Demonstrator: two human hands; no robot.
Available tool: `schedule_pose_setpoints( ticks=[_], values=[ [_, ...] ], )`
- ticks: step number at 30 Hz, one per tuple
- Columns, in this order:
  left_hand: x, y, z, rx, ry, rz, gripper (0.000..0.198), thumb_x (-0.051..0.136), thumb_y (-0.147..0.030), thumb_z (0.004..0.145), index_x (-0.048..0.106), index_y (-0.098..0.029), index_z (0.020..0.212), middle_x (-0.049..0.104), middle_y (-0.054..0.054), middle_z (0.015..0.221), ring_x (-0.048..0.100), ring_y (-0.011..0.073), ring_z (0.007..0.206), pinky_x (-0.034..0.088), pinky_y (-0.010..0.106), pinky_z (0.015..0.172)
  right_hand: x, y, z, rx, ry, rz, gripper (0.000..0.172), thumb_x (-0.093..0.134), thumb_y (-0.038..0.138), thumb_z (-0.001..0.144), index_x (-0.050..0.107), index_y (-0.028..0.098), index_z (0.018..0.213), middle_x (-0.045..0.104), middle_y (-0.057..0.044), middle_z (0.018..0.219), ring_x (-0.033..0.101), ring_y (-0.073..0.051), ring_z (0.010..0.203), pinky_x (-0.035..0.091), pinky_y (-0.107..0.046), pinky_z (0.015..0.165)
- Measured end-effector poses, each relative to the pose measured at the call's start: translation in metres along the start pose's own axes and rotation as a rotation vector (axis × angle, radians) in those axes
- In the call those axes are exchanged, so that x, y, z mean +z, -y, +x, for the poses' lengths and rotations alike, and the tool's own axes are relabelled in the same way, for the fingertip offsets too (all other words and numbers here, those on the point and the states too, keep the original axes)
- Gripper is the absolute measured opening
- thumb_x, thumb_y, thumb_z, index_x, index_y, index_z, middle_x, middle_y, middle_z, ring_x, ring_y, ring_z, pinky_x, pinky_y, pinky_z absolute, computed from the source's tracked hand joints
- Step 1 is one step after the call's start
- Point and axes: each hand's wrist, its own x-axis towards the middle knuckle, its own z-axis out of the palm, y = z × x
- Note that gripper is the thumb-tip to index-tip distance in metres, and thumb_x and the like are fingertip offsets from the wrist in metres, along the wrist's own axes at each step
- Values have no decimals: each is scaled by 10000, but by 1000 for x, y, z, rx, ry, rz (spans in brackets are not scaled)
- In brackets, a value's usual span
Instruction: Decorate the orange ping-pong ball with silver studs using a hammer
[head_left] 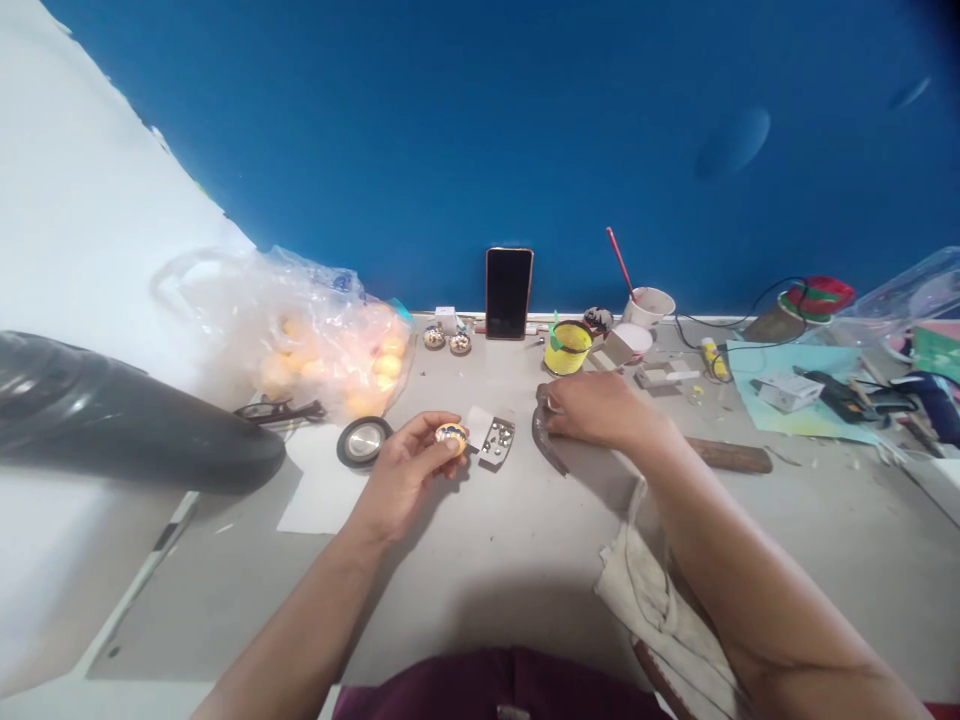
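Note:
My left hand (pixel 409 460) pinches a small orange ball (pixel 451 437) between thumb and fingers; dark and shiny bits cover part of its surface. Just right of it lies an opened small box (pixel 496 440) with several shiny little studs inside. My right hand (pixel 592 407) is closed at the head of a claw hammer (pixel 546 440), its fingertips partly hidden. The hammer lies on the table, its wooden handle passing behind my right forearm. Farther back rest two studded balls (pixel 459 343), apart from both hands.
Left stand a clear bag of orange balls (pixel 337 340), a round black-rimmed disc (pixel 364 441) and a grey cylinder (pixel 135 410). Behind are a phone (pixel 509 293), a yellow cup (pixel 566 350) and a white cup (pixel 649 303). A cloth (pixel 660 590) lies under my right forearm.

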Motion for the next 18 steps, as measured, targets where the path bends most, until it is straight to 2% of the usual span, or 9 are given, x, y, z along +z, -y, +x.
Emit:
schedule_pose_setpoints(
  ticks=[3, 5, 9, 18],
  values=[
    [2, 0, -1, 0, 11, 18, 332, 840, -283, 704, 697, -168, 981, 696, 28, 806, 624, 135, 675, 462, 246, 595, 6, 25, 1, -98, -188, 4, 251, 480, 211, 955, 719, 141, 987, 717, -168, 1021, 671, -275, 932, 425, -309, 677],
    [2, 1, -2, 5, 9, 32, 317, 832, -293, 718, 694, -172, 977, 696, 31, 826, 623, 138, 684, 459, 248, 598, 15, 40, 5, -206, -236, 18, 247, 483, 201, 960, 725, 151, 962, 710, -157, 1022, 663, -267, 930, 444, -326, 721],
    [1, 2, -4, 13, 2, 63, 294, 804, -313, 759, 681, -182, 992, 691, 33, 869, 617, 141, 716, 458, 251, 619, 31, 56, 14, -286, -239, 50, 225, 523, 188, 936, 744, 149, 915, 705, -145, 978, 650, -272, 963, 453, -329, 734],
    [1, 0, -6, 0, 31, 133, 278, 764, -348, 792, 670, -186, 998, 654, 25, 782, 565, 157, 702, 438, 269, 635, 32, 67, 15, -215, -164, 69, 215, 550, 104, 888, 760, 126, 929, 723, -154, 970, 680, -276, 947, 461, -326, 696]
  ],
)
